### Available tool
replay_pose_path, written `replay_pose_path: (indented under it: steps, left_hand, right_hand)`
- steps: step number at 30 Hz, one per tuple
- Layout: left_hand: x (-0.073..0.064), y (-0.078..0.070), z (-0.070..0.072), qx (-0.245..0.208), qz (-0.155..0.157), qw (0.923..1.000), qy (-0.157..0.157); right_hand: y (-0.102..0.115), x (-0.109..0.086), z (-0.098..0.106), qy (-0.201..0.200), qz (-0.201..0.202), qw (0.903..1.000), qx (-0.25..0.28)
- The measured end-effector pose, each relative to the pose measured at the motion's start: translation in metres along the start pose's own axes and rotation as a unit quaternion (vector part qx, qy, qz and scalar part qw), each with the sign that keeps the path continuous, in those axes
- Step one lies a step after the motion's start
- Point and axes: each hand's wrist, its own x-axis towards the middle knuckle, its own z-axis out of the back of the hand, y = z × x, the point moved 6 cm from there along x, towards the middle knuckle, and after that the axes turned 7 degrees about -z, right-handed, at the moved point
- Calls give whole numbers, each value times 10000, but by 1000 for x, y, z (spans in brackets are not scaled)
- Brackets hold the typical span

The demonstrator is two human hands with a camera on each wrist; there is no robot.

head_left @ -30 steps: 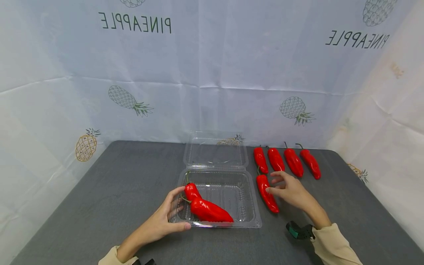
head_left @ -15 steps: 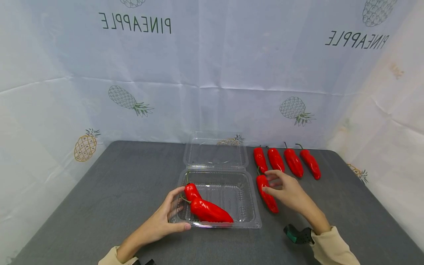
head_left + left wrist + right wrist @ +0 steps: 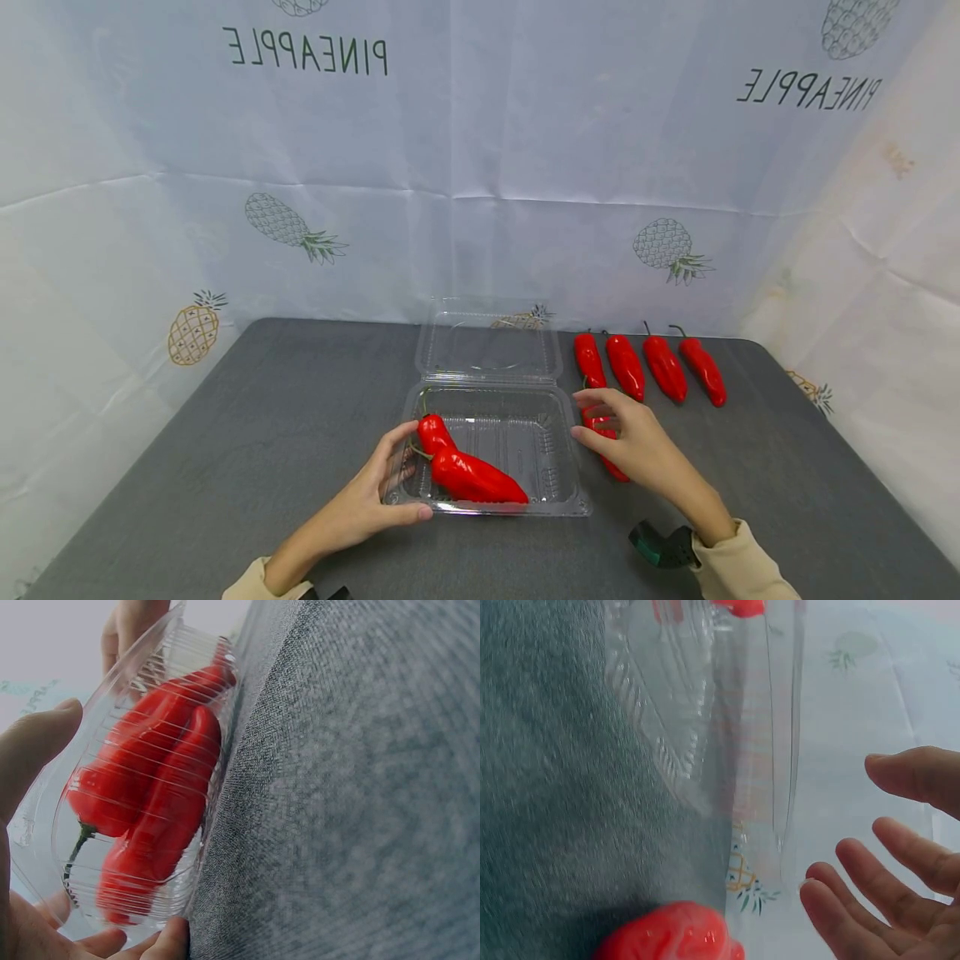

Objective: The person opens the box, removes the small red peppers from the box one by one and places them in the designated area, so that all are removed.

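Observation:
A clear plastic container (image 3: 528, 450) sits on the table with its lid (image 3: 487, 350) folded back. Two red peppers lie inside, the front pepper (image 3: 480, 477) overlapping the rear pepper (image 3: 433, 433). My left hand (image 3: 367, 492) grips the container's front left corner, fingers around its left wall and thumb by the front edge. My right hand (image 3: 637, 437) hovers at the container's right rim, above a loose red pepper (image 3: 615, 468) that it partly covers. In the right wrist view, its fingers (image 3: 885, 889) are spread, slightly bent, with nothing between them.
Several more red peppers (image 3: 663, 369) lie in a row at the table's back right. The grey table (image 3: 315, 392) ends at a white cloth (image 3: 480, 158) printed with pineapples, which hangs behind and at the sides.
My right hand has moved left, from above the loose pepper toward the container's right rim. My left hand stays at the container's corner, and the loose pepper remains on the table.

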Motion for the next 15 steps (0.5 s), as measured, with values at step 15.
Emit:
replay_pose_path:
  steps: [15]
  left_hand:
    - [1,0,0,-169,239,9996,-50]
  right_hand:
    - [21,-7,-22,305,509,9982,67]
